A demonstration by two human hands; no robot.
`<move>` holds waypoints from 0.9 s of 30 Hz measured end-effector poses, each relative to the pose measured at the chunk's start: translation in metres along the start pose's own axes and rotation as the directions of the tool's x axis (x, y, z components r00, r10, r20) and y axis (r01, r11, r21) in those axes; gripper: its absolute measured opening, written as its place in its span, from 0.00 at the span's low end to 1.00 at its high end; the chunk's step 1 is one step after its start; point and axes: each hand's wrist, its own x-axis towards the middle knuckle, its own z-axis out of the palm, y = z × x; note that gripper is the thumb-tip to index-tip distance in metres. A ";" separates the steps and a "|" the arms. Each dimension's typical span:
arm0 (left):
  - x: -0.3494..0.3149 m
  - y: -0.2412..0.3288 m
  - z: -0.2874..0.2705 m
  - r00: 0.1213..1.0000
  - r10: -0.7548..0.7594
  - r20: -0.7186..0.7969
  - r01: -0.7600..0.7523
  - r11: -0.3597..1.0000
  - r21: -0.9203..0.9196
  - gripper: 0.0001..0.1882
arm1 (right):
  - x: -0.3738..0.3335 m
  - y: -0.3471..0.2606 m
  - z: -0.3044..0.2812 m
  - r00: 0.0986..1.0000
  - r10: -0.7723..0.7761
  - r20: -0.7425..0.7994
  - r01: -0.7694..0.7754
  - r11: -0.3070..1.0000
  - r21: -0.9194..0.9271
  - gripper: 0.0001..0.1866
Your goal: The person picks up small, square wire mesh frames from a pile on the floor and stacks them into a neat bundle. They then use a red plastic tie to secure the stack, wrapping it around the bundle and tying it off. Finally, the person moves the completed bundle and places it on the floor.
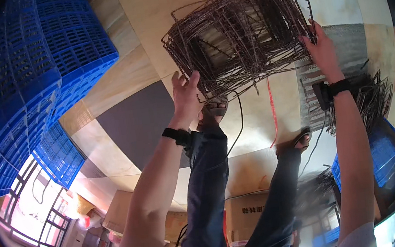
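Note:
A thick bundle of dark, rusty-looking rectangular wire frames (251, 42) lies on the floor ahead of me, its frames stacked unevenly and some corners sticking out. My left hand (186, 95) is at the bundle's near left corner, thumb against the wires and fingers apart, curving beside its edge. At the right side, my right hand (322, 51) grips the edge frames between thumb and fingers. A red strip (272, 109) runs along the floor from under the bundle and shows again beyond it. Each wrist wears a black band.
Stacked blue plastic crates (52, 62) rise at the left. More dark wire pieces (365, 103) lie in a heap to the right, near a blue bin (379, 160). A cardboard box (248, 213) stands behind my legs. Dark cables trail across the patterned floor.

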 end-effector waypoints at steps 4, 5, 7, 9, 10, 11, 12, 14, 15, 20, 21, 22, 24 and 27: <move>0.013 0.015 0.003 0.980 -0.158 0.118 0.171 0.979 -0.108 0.40 | -0.004 -0.009 -0.004 0.998 -0.040 -0.042 0.038 0.998 -0.049 0.38; 0.018 0.017 0.006 0.979 -0.161 0.123 0.175 0.978 -0.112 0.39 | -0.004 -0.011 -0.006 0.998 -0.059 -0.029 0.057 0.995 -0.079 0.39; 0.025 0.015 0.010 0.985 -0.171 0.004 0.171 0.985 0.032 0.35 | -0.004 -0.014 -0.011 0.994 -0.106 0.014 0.107 0.988 -0.115 0.40; 0.026 0.007 0.013 0.989 -0.135 -0.056 0.140 0.985 0.101 0.31 | -0.001 -0.015 -0.017 0.983 -0.170 0.068 0.177 0.977 -0.120 0.42; 0.025 0.001 0.013 0.994 -0.088 -0.060 0.094 0.991 0.097 0.29 | 0.001 -0.015 -0.020 0.976 -0.181 0.117 0.195 0.974 -0.114 0.43; 0.024 -0.004 0.012 0.997 -0.042 -0.064 0.048 0.994 0.094 0.27 | 0.003 -0.015 -0.024 0.967 -0.192 0.167 0.211 0.972 -0.106 0.44; 0.024 -0.010 0.011 0.998 0.025 -0.065 -0.018 0.993 0.113 0.26 | 0.005 -0.014 -0.028 0.955 -0.201 0.216 0.225 0.969 -0.096 0.44; 0.024 -0.020 0.009 0.986 0.151 -0.065 -0.140 0.980 0.142 0.24 | 0.007 -0.013 -0.033 0.932 -0.212 0.293 0.224 0.974 -0.011 0.43; 0.026 -0.024 0.007 0.982 0.169 -0.082 -0.152 0.972 0.182 0.24 | 0.007 -0.012 -0.035 0.915 -0.255 0.312 0.253 0.966 0.045 0.43; 0.030 -0.032 0.002 0.974 0.151 -0.167 -0.111 0.968 0.227 0.22 | 0.008 -0.007 -0.044 0.904 -0.097 0.416 -0.089 0.911 0.404 0.38; 0.030 -0.031 0.001 0.978 0.157 -0.135 -0.133 0.975 0.177 0.21 | 0.008 -0.006 -0.046 0.902 -0.115 0.417 -0.102 0.880 0.464 0.37; 0.029 -0.029 0.001 0.981 0.151 -0.118 -0.130 0.977 0.166 0.19 | 0.009 -0.004 -0.048 0.893 -0.073 0.444 -0.178 0.849 0.498 0.36; 0.027 -0.023 0.000 0.993 0.071 -0.099 -0.058 0.990 0.129 0.17 | 0.011 -0.004 -0.051 0.883 -0.050 0.467 -0.261 0.774 0.576 0.35; 0.026 -0.015 0.005 0.994 -0.057 -0.090 0.070 0.987 0.142 0.18 | 0.014 -0.012 -0.050 0.896 0.055 0.440 -0.225 0.911 0.344 0.32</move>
